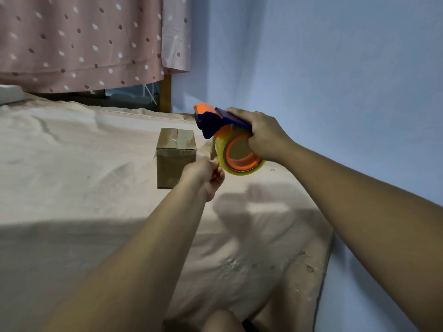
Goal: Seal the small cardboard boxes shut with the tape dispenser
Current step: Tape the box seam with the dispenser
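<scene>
Tape is what both your hands are on. Your right hand [266,137] is wrapped around the blue plastic tape dispenser with the orange roller at its front [215,123], fingers curled over the handle and down into the orange core of the roll of clear yellowish tape [242,161]. You hold it in the air, roller end pointing away from you and to the left. Your left hand [206,174] is just beside the roll, below and to its left. Its fingertips are pressed together on the loose end of a short strip of tape [212,149] that runs up to the dispenser's front. The small brown cardboard box [176,156] stands upright on the wrinkled pale pink bed sheet [72,164], to the left of the dispenser and beyond your left hand. Your left wrist overlaps its near right corner in the head view. Its top flaps lie closed, with glossy tape running along the centre seam and more along the upper edge of the facing side. Behind the bed hangs a pink curtain with pale and dark dots [79,39], and a plain blue wall [311,68] is on the right.
</scene>
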